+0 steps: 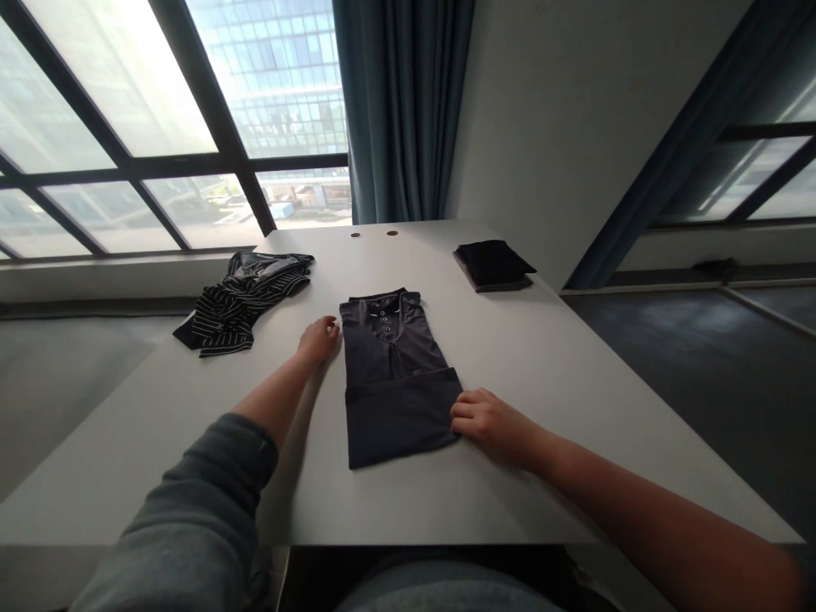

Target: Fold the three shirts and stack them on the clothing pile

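A dark grey shirt (395, 412) lies folded into a long rectangle in front of me, collar at the far end. Small round buttons run down its neck opening, and its near part is turned up over the body. My right hand (488, 422) is at the right edge of this turned-up part, its fingers closed on the cloth. Beside the shirt's upper left edge rests my left hand (319, 339), fingers loosely bent and a little apart, with no cloth visible in them.
A crumpled black-and-white striped garment (239, 302) lies at the table's left side. Folded dark clothes (494, 265) are stacked at the far right. The white table (541, 365) has two round holes near its back edge, before a blue curtain (405, 110) and windows.
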Demonstrator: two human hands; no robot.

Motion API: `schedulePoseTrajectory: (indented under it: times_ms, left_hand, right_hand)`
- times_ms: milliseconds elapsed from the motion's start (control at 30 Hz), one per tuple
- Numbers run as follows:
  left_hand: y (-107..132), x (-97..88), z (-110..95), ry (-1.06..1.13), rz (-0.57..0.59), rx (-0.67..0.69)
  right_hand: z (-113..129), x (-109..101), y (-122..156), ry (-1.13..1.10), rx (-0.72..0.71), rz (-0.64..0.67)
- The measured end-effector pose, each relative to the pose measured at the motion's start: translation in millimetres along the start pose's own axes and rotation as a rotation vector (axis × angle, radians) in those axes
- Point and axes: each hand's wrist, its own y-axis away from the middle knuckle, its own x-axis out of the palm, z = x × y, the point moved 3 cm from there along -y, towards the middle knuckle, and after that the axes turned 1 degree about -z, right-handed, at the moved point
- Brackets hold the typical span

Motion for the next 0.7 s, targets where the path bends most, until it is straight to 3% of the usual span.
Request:
schedulePoseTrajectory:
  times_ms: [133,300,400,533,700]
  left_hand:
    - [-39,8.9,-11,0.004,0.012,-0.06]
    - [-47,14.5,-5,-0.03,0.016,-0.245]
    - [-43,10.8,0,-0.05,-0.011,-0.327]
    - [-28,-0.2,6,-0.067,-0.037,-0.315]
    - [21,-18.7,33,-0.118,-0.017,-0.27]
  right_hand:
    - [-41,-11,25,0.007,0.085,-0.051]
    - [-120,-17,45,0.025,0.241,-0.175]
    - [-165,-15,42,-0.011,0.291,-0.204]
    - [-215,-8,25,-0.032,0.364,-0.17]
    - [-260,-2,-8,-0.016,0.365,-0.124]
